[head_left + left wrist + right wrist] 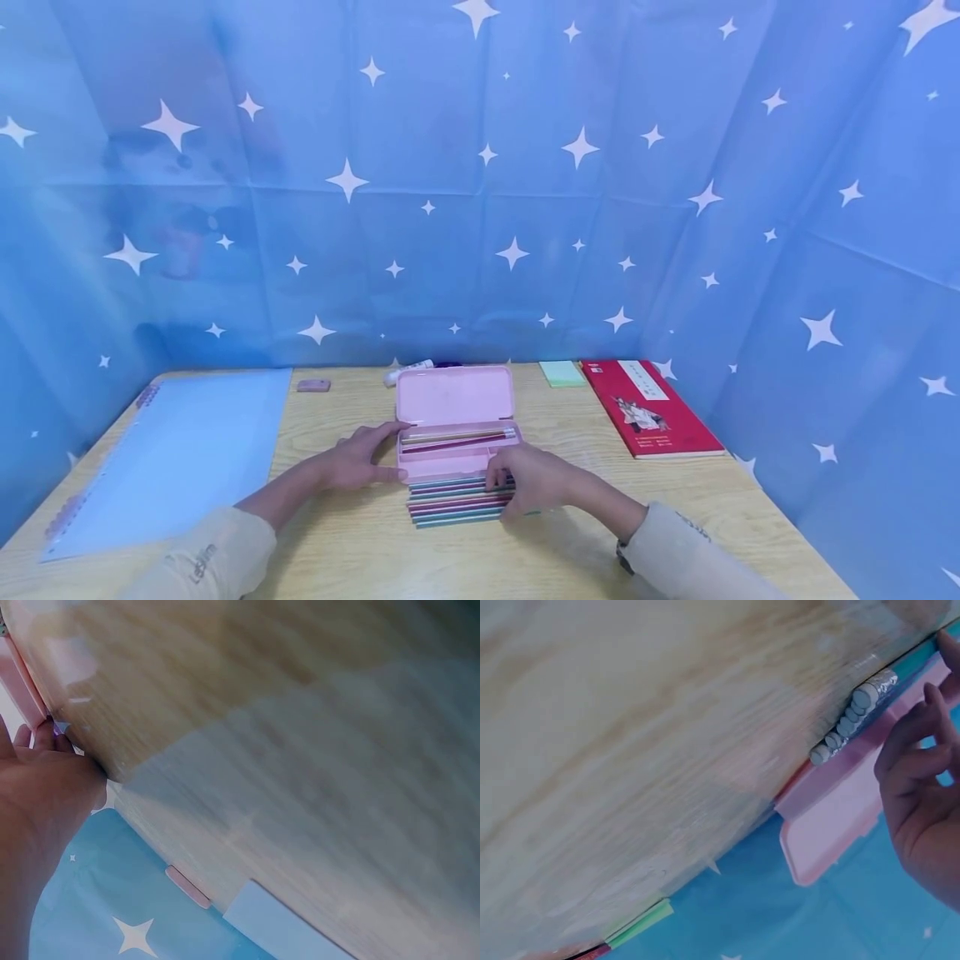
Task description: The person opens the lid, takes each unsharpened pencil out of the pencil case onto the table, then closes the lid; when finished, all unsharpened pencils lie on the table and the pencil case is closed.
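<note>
A pink pencil case (454,398) stands with its lid raised, and a few pencils (459,439) lie in its tray. My left hand (360,457) touches the case's left end, thumb at the near corner and fingers at the far one. Directly in front of the case lies a row of several striped pencils (450,504). Over their right ends my right hand (534,479) has its fingers curled, with thumb and fingers on the pencils. White eraser ends (865,696) show beside that hand in the right wrist view; its exact grip is partly hidden.
A pale blue sheet (187,450) covers the table's left side, with a small eraser (313,386) to its right. Behind the case lies a white tube (408,372). Green sticky notes (562,373) and a red book (648,408) lie at the back right.
</note>
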`<state>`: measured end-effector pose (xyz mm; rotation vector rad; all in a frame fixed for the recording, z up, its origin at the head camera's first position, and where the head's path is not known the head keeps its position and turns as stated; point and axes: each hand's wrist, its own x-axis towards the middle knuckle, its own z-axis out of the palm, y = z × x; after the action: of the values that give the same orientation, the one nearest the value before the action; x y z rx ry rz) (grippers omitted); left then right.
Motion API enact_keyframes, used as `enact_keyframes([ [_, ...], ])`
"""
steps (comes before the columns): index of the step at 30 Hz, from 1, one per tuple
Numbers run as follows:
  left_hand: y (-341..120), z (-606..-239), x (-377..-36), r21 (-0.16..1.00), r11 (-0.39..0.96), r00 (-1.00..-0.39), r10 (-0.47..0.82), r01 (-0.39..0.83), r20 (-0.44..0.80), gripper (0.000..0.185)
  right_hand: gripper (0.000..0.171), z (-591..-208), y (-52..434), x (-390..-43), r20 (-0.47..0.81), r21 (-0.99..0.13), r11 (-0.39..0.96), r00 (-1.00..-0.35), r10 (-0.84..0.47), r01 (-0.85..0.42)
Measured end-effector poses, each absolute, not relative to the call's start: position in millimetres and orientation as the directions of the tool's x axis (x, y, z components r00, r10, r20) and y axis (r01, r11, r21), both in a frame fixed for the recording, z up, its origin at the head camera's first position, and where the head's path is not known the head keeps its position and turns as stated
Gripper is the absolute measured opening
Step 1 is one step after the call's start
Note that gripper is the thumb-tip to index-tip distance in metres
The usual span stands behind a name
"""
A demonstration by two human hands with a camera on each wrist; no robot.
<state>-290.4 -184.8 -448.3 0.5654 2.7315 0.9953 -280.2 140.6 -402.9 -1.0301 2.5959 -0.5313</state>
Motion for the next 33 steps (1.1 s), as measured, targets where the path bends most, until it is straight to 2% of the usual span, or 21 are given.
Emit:
enact_keyframes([
  [7, -185, -448, -290, 0.652, 0.706, -0.915, 0.401, 0.276, -0.048, 0.082, 0.017, -397, 138, -292, -0.080, -0.487, 0.608, -0.661, -0.746, -0.627],
  [12, -186, -450, -290, 0.657, 0.699, -0.914, 0.404, 0.282, -0.037, 0.081, 0.004, -393, 135, -315, 0.015, -0.479, 0.609, -0.700, -0.714, -0.632],
  [16, -185, -452, -290, 0.657, 0.701, -0.914, 0.403, 0.278, -0.043, 0.081, 0.007, -399, 135, -333, 0.056, -0.467, 0.638, -0.741, -0.669, -0.612],
  [23, -182, -449, -289, 0.647, 0.712, -0.915, 0.400, 0.273, -0.054, 0.082, 0.011, -412, 136, -347, 0.043, -0.467, 0.695, -0.799, -0.600, -0.547],
  [33, -182, -446, -290, 0.652, 0.705, -0.914, 0.403, 0.279, -0.044, 0.081, 0.015, -412, 131, -359, 0.011, -0.510, 0.710, -0.828, -0.560, -0.487],
])
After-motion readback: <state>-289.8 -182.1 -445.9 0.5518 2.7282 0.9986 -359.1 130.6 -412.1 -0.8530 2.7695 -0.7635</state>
